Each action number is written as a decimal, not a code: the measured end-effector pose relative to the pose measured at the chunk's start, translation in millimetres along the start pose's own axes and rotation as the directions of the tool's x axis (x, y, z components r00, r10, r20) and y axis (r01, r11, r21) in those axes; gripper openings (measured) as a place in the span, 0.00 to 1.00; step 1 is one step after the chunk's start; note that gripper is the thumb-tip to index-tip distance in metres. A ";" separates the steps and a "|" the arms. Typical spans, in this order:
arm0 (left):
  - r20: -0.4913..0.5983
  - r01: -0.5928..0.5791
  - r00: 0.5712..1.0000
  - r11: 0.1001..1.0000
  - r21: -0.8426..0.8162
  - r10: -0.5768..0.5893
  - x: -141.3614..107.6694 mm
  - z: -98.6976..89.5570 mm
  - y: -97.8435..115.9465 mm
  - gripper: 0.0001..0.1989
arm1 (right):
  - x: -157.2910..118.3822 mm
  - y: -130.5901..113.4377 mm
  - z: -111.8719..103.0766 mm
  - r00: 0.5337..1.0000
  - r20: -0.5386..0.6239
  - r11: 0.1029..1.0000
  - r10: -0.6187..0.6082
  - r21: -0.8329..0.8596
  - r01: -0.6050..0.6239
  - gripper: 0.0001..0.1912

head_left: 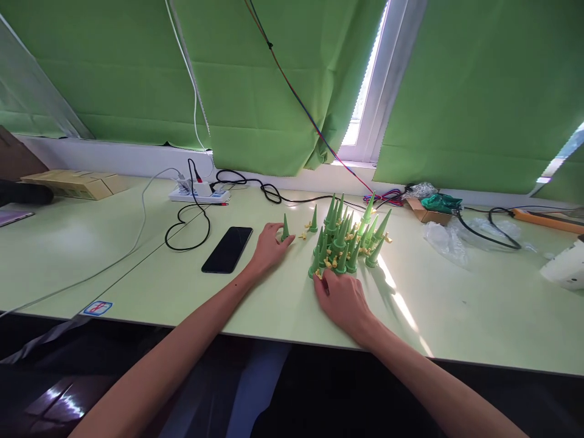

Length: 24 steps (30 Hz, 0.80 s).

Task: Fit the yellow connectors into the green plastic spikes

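My left hand (pixel 269 246) is closed around the base of a green pointed cone (pixel 285 227), which stands upright at the fingertips. Just right of it are a loose small yellow piece (pixel 302 236) and another upright green cone (pixel 313 219). A dense cluster of green cones (pixel 340 236) stands on the table, with small yellow pieces among them. At the cluster's near edge, my right hand (pixel 342 299) has thumb and fingers pinched at a small yellow piece (pixel 318 274). The fingers partly hide that piece, and its exact shape is too small to tell.
A black phone (pixel 227 250) lies left of my left hand. Behind it are a white power strip (pixel 199 193) and looping black cables. Cardboard boxes (pixel 75 184) sit far left. At right are a small open carton (pixel 426 211), clear plastic bags (pixel 444 242) and a white object (pixel 566 266).
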<state>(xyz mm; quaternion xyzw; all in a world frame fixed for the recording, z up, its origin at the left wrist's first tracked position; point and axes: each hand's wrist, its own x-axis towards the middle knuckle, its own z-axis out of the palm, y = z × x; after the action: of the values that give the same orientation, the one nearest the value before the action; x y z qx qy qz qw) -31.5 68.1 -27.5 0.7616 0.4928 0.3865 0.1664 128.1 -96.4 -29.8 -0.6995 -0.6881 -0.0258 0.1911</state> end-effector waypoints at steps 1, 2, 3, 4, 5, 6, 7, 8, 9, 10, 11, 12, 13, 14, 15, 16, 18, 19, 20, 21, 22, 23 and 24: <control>0.032 0.000 0.999 1.000 0.008 0.000 2.4 2.4 -3.5 0.16 | 0.0 -0.3 0.2 1.000 -0.003 1.000 0.005 0.001 -0.005 0.18; 0.043 -0.012 0.999 1.000 0.002 0.012 4.1 4.3 -5.8 0.14 | 0.1 -0.6 0.2 1.000 -0.005 1.000 0.011 0.001 -0.011 0.18; 0.057 -0.021 0.998 1.000 -0.019 0.022 5.1 5.7 -6.9 0.13 | 0.0 -1.0 0.0 1.000 -0.007 1.000 0.018 0.001 -0.018 0.18; 0.054 -0.029 0.998 0.998 -0.053 0.032 5.4 6.4 -6.9 0.13 | 0.0 -1.5 -0.4 1.000 -0.010 1.000 0.024 0.002 -0.024 0.18; 0.043 -0.036 0.998 0.995 -0.093 0.040 5.2 6.6 -6.2 0.13 | 0.0 -1.9 -1.0 1.000 -0.014 1.000 0.028 0.006 -0.028 0.18; 0.030 -0.041 0.998 0.990 -0.136 0.046 4.6 6.4 -5.0 0.14 | -0.1 -2.3 -1.8 0.999 -0.019 0.999 0.031 0.010 -0.031 0.18; 0.012 -0.051 0.998 0.984 -0.172 0.054 3.9 6.0 -3.6 0.15 | -0.2 -2.6 -2.7 0.999 -0.025 0.999 0.035 0.015 -0.035 0.18; 0.003 -0.060 0.998 0.980 -0.192 0.062 3.2 5.6 -2.2 0.15 | -0.2 -2.9 -3.7 0.999 -0.027 0.999 0.037 0.020 -0.037 0.18; 0.010 -0.064 0.998 0.978 -0.196 0.068 2.6 5.2 -1.1 0.15 | -0.3 -3.1 -4.5 0.999 -0.027 0.999 0.042 0.023 -0.041 0.18; 0.031 -0.067 0.997 0.981 -0.184 0.074 2.0 4.9 -0.2 0.15 | -0.4 -3.1 -5.2 0.999 -0.025 0.999 0.045 0.024 -0.044 0.18; 0.067 -0.069 0.995 0.985 -0.160 0.080 1.5 4.7 0.4 0.15 | -0.6 -3.0 -5.6 0.999 -0.024 0.999 0.047 0.021 -0.046 0.18; 0.105 -0.072 0.991 0.989 -0.131 0.086 1.1 4.5 1.0 0.15 | -0.8 -2.7 -5.7 0.998 -0.026 0.999 0.049 0.015 -0.048 0.18; 0.138 -0.075 0.986 0.992 -0.101 0.089 0.7 4.3 1.5 0.15 | -1.0 -2.3 -5.4 0.998 -0.029 0.999 0.048 0.009 -0.048 0.17; 0.162 -0.081 0.982 0.994 -0.077 0.092 0.3 4.0 2.1 0.15 | -1.3 -1.7 -5.0 0.998 -0.035 0.999 0.047 0.003 -0.047 0.17; 0.172 -0.086 0.980 0.994 -0.061 0.095 0.1 3.6 2.8 0.14 | -1.5 -1.1 -4.4 0.998 -0.041 0.999 0.045 -0.001 -0.045 0.17; 0.174 -0.090 0.980 0.995 -0.049 0.097 -0.2 3.2 3.6 0.14 | -1.7 -0.4 -3.7 0.998 -0.046 0.999 0.040 -0.003 -0.041 0.17; 0.171 -0.095 0.980 0.995 -0.034 0.099 -0.4 2.4 4.9 0.13 | -2.0 0.6 -2.5 0.998 -0.060 1.000 0.031 0.001 -0.031 0.16; 0.172 -0.099 0.980 0.995 -0.028 0.102 -0.4 2.1 5.3 0.12 | -2.1 0.8 -2.1 0.997 -0.069 1.000 0.026 0.007 -0.026 0.16; 0.174 -0.103 0.979 0.994 -0.024 0.105 -0.4 2.0 5.4 0.11 | -2.2 0.8 -2.0 0.997 -0.081 1.000 0.021 0.016 -0.019 0.16; 0.177 -0.105 0.978 0.994 -0.024 0.108 -0.4 2.1 5.3 0.11 | -2.3 0.6 -2.1 0.995 -0.095 0.999 0.016 0.029 -0.013 0.16; 0.180 -0.107 0.978 0.994 -0.027 0.110 -0.4 2.3 4.9 0.11 | -2.5 0.3 -2.6 0.994 -0.110 0.999 0.008 0.045 -0.004 0.17; 0.183 -0.109 0.977 0.994 -0.031 0.113 -0.5 2.5 4.4 0.11 | -2.7 0.1 -3.4 0.992 -0.128 0.998 0.000 0.061 0.007 0.17; 0.187 -0.112 0.975 0.993 -0.038 0.117 -0.8 2.8 3.9 0.11 | -2.9 0.2 -4.8 0.989 -0.147 0.997 -0.008 0.077 0.020 0.18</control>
<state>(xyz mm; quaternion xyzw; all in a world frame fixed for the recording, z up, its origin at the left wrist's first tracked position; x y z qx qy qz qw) -27.2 66.0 -27.1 0.8197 0.4247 0.3281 0.2002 129.3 -100.6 -26.3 -0.6828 -0.6777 -0.0514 0.2680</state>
